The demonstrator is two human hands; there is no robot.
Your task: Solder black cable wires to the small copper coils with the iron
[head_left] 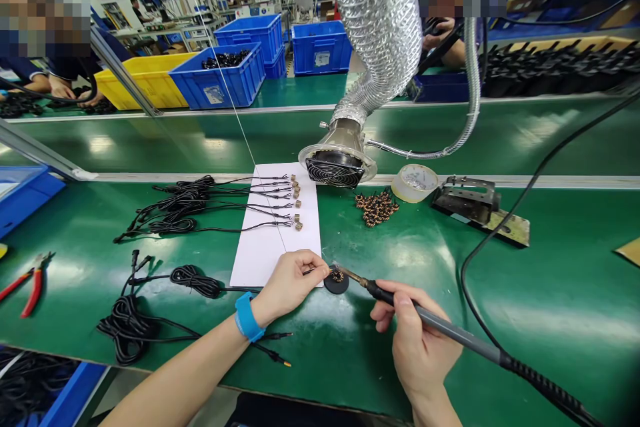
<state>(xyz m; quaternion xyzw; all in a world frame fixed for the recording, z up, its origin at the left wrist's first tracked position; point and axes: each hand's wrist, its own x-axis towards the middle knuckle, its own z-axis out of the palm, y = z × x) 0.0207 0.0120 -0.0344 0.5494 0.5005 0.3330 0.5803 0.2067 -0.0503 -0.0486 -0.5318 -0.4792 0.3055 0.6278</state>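
My right hand point(425, 340) holds a grey and black soldering iron point(440, 325), its tip at a small gold-and-black round part point(338, 275) on a black disc point(337, 285). At the disc's left edge, my left hand point(295, 280) pinches the end of a black cable point(240, 289); a blue band point(247, 317) is on that wrist. Behind the hands, a white sheet point(275, 253) carries several cable ends beside small metal pieces point(298, 219). Right of the sheet lies a pile of small copper-coloured parts point(376, 207).
Coiled black cables point(185, 203) lie at the left, with red-handled cutters point(35, 287) beyond. A fume duct point(337, 160) hangs over the bench point(560, 293). Tape roll point(415, 183) and iron stand point(480, 210) stand at the right. Other people's hands work behind.
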